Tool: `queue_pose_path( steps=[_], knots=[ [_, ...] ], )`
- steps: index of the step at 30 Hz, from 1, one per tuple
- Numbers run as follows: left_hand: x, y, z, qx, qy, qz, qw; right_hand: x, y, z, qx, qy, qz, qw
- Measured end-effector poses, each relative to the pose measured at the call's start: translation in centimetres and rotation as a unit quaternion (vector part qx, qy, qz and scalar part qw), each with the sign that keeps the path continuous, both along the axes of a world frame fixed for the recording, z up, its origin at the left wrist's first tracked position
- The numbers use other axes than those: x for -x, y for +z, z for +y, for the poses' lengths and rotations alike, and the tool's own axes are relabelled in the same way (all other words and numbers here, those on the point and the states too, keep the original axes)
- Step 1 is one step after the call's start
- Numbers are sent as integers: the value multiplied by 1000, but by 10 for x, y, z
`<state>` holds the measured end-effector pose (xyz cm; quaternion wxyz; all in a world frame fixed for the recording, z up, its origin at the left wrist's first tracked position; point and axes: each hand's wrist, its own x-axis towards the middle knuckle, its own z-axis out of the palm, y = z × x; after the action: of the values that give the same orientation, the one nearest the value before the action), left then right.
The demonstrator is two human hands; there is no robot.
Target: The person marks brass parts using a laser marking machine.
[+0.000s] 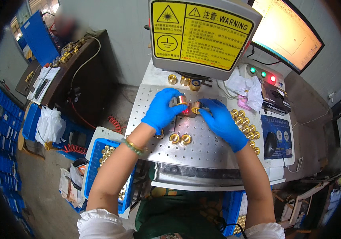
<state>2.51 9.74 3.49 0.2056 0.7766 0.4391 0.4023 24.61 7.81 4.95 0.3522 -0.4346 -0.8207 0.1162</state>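
Left hand point(160, 110) curled, thumb and fingers parted only by the brass fitting point(181, 100) between them; right hand point(223, 124) pinching a second fitting point(196, 108), both pieces above the middle of the perforated plate point(206, 153). Side grips probably leave the round ends uncovered; rows of fittings point(245, 129) at right likely parked clear but reachable. Held pieces short, round, shiny gold, pinkish sheen on their sides

Layout: perforated grey metal plate point(206, 153).
Round gold-coloured metal fittings point(174, 138) are seated on it; rectangular blue plastic tray point(94, 158) is placed front-left, rectangular blue mouse pad point(284, 150) right.
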Motion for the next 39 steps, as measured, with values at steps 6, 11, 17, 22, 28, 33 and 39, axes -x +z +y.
queue_pose_path(
  steps=[6, 11, 17, 22, 28, 33, 39],
  knots=[
    [41, 15, -58, 59, 3, -125, 990, 20, -16, 12, -12, 10, -5, 1000],
    [47, 17, -91, 49, 16, -136, 989, 23, -19, 13, -5, 18, -48, 999],
    [41, 23, -109, 91, 14, -195, 976, 22, -7, -8, 14, 13, -14, 1000],
    [43, 25, -116, 89, 0, -196, 977, 16, -11, -56, 32, -4, 44, 998],
    [41, 26, -121, 48, 14, -157, 986, 12, -33, -94, 70, -3, 21, 997],
    [39, 28, -127, 42, 13, -162, 986, 14, -48, -99, 69, -16, 55, 996],
    [37, 29, -130, 29, 16, -156, 987, 13, -54, -100, 54, -19, 60, 997]
  ],
)
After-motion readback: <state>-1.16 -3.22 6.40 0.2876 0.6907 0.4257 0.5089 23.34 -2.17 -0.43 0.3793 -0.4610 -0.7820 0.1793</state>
